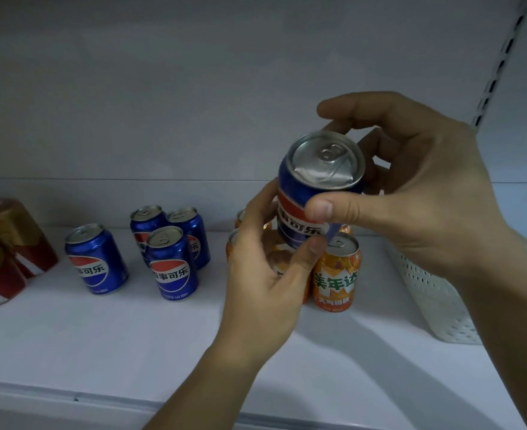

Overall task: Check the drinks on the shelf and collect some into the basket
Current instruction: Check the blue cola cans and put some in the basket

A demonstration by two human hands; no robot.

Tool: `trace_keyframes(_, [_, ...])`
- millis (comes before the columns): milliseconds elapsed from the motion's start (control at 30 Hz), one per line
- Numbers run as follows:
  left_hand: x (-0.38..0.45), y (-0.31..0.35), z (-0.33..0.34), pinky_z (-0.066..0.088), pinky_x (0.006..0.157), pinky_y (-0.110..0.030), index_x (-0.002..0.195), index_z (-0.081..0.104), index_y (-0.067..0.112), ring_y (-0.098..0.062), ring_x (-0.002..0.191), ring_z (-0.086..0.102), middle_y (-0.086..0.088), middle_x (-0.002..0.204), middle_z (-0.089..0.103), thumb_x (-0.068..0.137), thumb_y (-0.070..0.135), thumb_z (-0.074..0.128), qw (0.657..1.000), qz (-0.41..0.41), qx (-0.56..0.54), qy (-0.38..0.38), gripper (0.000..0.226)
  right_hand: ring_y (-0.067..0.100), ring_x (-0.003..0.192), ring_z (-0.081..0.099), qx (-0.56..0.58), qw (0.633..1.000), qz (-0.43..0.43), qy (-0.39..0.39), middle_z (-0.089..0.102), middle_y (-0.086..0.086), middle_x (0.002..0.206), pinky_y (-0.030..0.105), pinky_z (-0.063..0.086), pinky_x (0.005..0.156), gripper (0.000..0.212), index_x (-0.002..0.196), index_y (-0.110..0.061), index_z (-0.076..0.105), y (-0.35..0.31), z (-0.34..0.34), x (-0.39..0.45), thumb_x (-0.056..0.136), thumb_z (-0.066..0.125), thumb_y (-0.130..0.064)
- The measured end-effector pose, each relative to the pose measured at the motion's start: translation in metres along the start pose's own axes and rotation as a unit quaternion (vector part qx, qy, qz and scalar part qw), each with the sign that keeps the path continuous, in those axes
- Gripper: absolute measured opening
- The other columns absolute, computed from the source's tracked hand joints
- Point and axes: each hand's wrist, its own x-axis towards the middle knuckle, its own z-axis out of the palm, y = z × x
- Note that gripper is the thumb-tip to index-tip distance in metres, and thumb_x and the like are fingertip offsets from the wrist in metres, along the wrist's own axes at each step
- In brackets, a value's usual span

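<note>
A blue Pepsi can (310,193) is held in the air above the white shelf (132,330), tilted with its silver top toward me. My right hand (417,193) grips its upper part, thumb across the front. My left hand (265,274) holds its lower part from below, thumb against the bottom edge. Several more blue Pepsi cans (172,268) stand on the shelf to the left. Orange soda cans (336,274) stand right below the held can, partly hidden by my left hand. A white perforated basket (442,302) sits at the right, mostly behind my right forearm.
Red-and-gold bottles (4,252) stand at the shelf's far left. A slotted shelf upright (498,66) runs up the right side. The shelf's front edge (101,398) lies near the bottom of the view.
</note>
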Motion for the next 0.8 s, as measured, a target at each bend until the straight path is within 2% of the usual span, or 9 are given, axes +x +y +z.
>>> trace_keyframes(67, [-0.001, 0.0, 0.0, 0.057, 0.097, -0.033, 0.151, 0.039, 0.028, -0.013, 0.127, 0.062, 0.009, 0.14, 0.059, 0.091, 0.014, 0.072, 1.0, 0.017, 0.017, -0.003, 0.069, 0.023, 0.086, 0.061, -0.025, 0.999, -0.018, -0.027, 0.069, -0.011, 0.117, 0.04, 0.053, 0.068, 0.07, 0.125, -0.039, 0.063, -0.001, -0.002, 0.0, 0.061, 0.091, -0.047])
trace_keyframes(167, [-0.003, 0.002, 0.0, 0.057, 0.095, -0.029, 0.151, 0.036, 0.026, -0.008, 0.127, 0.061, 0.017, 0.138, 0.059, 0.089, 0.017, 0.072, 0.999, 0.032, 0.005, 0.015, 0.073, 0.021, 0.104, 0.062, -0.06, 0.995, -0.045, -0.069, 0.066, -0.015, 0.126, 0.037, 0.056, 0.077, 0.072, 0.13, -0.038, 0.059, 0.001, -0.007, -0.002, 0.066, 0.089, -0.044])
trace_keyframes(267, [-0.004, 0.003, 0.0, 0.057, 0.096, -0.03, 0.149, 0.035, 0.023, -0.011, 0.128, 0.061, 0.013, 0.139, 0.058, 0.085, 0.015, 0.072, 0.998, 0.048, -0.014, 0.033, 0.074, 0.012, 0.121, 0.062, -0.092, 0.989, -0.041, -0.104, 0.063, -0.02, 0.133, 0.034, 0.058, 0.089, 0.082, 0.139, -0.036, 0.053, 0.005, -0.006, -0.004, 0.066, 0.09, -0.037])
trace_keyframes(367, [-0.005, 0.004, 0.001, 0.057, 0.093, -0.027, 0.146, 0.038, 0.016, -0.015, 0.125, 0.063, 0.004, 0.137, 0.059, 0.084, 0.0, 0.074, 0.997, 0.066, -0.016, 0.047, 0.074, 0.006, 0.123, 0.063, -0.086, 0.99, -0.033, -0.108, 0.066, -0.02, 0.13, 0.036, 0.057, 0.095, 0.082, 0.137, -0.035, 0.055, 0.012, -0.003, -0.007, 0.064, 0.091, -0.03])
trace_keyframes(500, [-0.004, 0.009, 0.009, 0.058, 0.088, -0.023, 0.146, 0.043, 0.018, -0.007, 0.119, 0.066, 0.006, 0.133, 0.063, 0.08, 0.012, 0.079, 0.998, 0.05, 0.002, 0.041, 0.075, 0.013, 0.125, 0.063, -0.017, 0.995, -0.01, -0.099, 0.066, -0.014, 0.131, 0.04, 0.058, 0.096, 0.083, 0.134, -0.031, 0.057, 0.014, -0.015, -0.012, 0.061, 0.094, -0.02])
trace_keyframes(567, [-0.004, 0.011, 0.016, 0.06, 0.09, -0.03, 0.146, 0.046, 0.023, -0.01, 0.116, 0.068, 0.005, 0.134, 0.064, 0.08, 0.01, 0.082, 0.999, 0.03, 0.009, 0.021, 0.076, 0.016, 0.125, 0.064, -0.006, 0.995, 0.001, -0.102, 0.065, -0.012, 0.132, 0.039, 0.061, 0.092, 0.084, 0.134, -0.03, 0.056, 0.014, -0.026, -0.016, 0.061, 0.094, -0.017])
trace_keyframes(667, [-0.003, 0.011, 0.033, 0.06, 0.091, -0.037, 0.147, 0.046, 0.03, -0.012, 0.112, 0.071, 0.01, 0.133, 0.065, 0.086, 0.009, 0.079, 0.999, -0.005, 0.011, -0.047, 0.072, 0.018, 0.124, 0.064, -0.031, 0.994, 0.016, -0.104, 0.065, -0.011, 0.131, 0.041, 0.062, 0.09, 0.084, 0.135, -0.028, 0.054, 0.016, -0.051, -0.02, 0.061, 0.093, -0.017])
trace_keyframes(800, [-0.006, 0.009, 0.06, 0.058, 0.096, -0.039, 0.151, 0.041, 0.031, -0.011, 0.113, 0.07, 0.008, 0.135, 0.065, 0.099, -0.001, 0.058, 0.985, -0.056, 0.01, -0.165, 0.063, 0.017, 0.123, 0.065, -0.134, 0.979, 0.04, -0.15, 0.066, -0.012, 0.13, 0.044, 0.06, 0.092, 0.081, 0.133, -0.03, 0.055, 0.015, -0.105, -0.021, 0.061, 0.092, -0.037])
